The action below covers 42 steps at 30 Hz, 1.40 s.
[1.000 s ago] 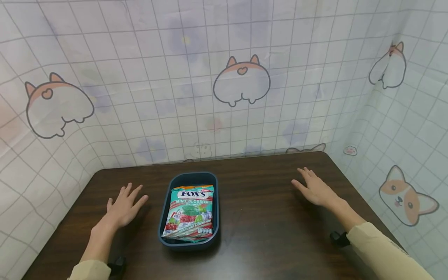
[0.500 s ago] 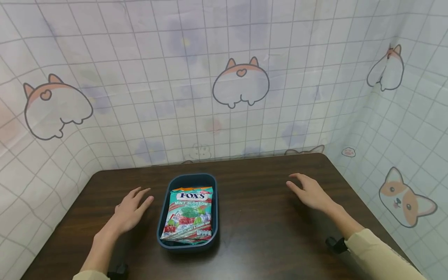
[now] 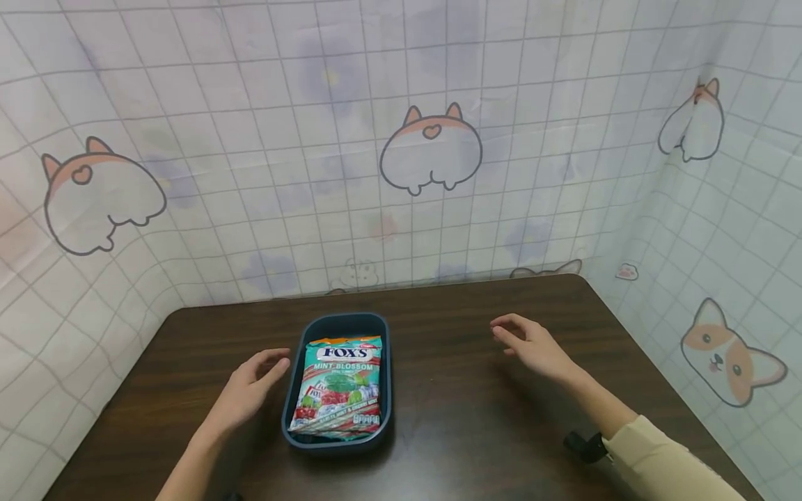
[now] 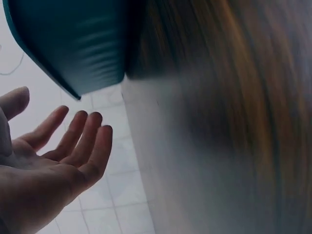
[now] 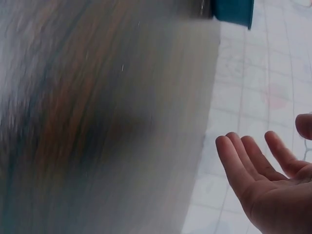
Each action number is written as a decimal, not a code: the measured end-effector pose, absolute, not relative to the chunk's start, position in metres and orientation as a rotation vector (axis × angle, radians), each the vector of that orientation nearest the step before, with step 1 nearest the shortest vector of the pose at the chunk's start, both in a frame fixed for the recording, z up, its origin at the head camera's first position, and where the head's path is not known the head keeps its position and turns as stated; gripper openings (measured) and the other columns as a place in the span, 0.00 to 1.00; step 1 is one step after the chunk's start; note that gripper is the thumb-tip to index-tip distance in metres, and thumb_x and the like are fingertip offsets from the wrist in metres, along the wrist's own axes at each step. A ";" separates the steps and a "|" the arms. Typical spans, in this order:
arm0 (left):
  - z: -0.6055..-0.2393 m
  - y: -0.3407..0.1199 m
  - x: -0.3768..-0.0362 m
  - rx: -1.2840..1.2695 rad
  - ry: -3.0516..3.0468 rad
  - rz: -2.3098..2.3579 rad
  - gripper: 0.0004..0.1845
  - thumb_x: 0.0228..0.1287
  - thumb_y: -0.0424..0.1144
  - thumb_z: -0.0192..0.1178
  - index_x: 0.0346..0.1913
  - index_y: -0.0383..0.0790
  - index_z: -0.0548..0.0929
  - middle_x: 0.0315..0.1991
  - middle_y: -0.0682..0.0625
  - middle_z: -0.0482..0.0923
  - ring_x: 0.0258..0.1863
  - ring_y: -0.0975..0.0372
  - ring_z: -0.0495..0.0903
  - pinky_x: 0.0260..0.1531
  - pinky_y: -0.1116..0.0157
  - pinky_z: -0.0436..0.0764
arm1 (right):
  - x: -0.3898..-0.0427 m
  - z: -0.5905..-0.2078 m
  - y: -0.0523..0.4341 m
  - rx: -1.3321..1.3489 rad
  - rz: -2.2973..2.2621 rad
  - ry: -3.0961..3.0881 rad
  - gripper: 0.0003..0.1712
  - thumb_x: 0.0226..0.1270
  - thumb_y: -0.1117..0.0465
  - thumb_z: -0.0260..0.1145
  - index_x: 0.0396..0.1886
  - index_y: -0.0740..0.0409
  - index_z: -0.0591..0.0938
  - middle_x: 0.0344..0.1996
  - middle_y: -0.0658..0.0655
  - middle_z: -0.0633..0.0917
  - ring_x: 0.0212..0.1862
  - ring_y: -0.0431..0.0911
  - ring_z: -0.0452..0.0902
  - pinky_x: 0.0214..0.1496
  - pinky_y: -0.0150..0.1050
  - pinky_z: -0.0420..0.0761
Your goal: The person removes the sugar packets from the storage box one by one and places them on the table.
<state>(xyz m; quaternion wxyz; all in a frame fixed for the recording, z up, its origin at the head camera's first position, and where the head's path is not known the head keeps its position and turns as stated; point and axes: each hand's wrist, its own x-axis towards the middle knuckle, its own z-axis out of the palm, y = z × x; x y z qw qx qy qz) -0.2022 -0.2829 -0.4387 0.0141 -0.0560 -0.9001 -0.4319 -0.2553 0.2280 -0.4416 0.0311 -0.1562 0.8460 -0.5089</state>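
Head view: a dark-blue, rounded-oblong, plastic-looking tub [image 3: 344, 324] holds a shiny teal-and-red FOX'S candy bag [image 3: 341, 386], long axes pointing away from the person. Just left of the tub, the left hand [image 3: 247, 388] is nearer, fingers loosely bent; the right hand [image 3: 532, 349], likewise loose, hangs well right of it. Neither holds anything.

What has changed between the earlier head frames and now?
The left grip moved right, towards the bin; the right grip moved left, also towards it. Nothing was taken hold of or let go. The bin and the candy bag inside it stayed put on the table.
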 end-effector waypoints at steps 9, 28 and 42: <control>-0.436 -0.269 -0.197 0.081 -2.657 -1.881 0.30 0.80 0.51 0.55 0.72 0.34 0.70 0.68 0.35 0.70 0.61 0.46 0.75 0.59 0.49 0.78 | -0.245 -0.438 0.207 -0.457 -1.725 2.410 0.22 0.82 0.54 0.58 0.61 0.68 0.76 0.60 0.72 0.78 0.59 0.62 0.79 0.55 0.50 0.83; -0.448 -0.267 -0.194 0.139 -2.563 -2.207 0.30 0.78 0.37 0.57 0.75 0.26 0.64 0.64 0.35 0.69 0.57 0.52 0.73 0.54 0.55 0.79 | -0.232 -0.441 0.177 -0.463 -1.842 2.143 0.23 0.81 0.55 0.60 0.61 0.72 0.74 0.54 0.68 0.81 0.56 0.63 0.81 0.54 0.50 0.84; -0.444 -0.279 -0.197 0.034 -2.603 -2.262 0.32 0.77 0.33 0.57 0.76 0.26 0.59 0.63 0.36 0.67 0.55 0.52 0.72 0.51 0.56 0.80 | -0.225 -0.430 0.131 -0.457 -1.923 1.908 0.27 0.81 0.59 0.60 0.69 0.70 0.67 0.54 0.65 0.82 0.55 0.61 0.83 0.54 0.50 0.83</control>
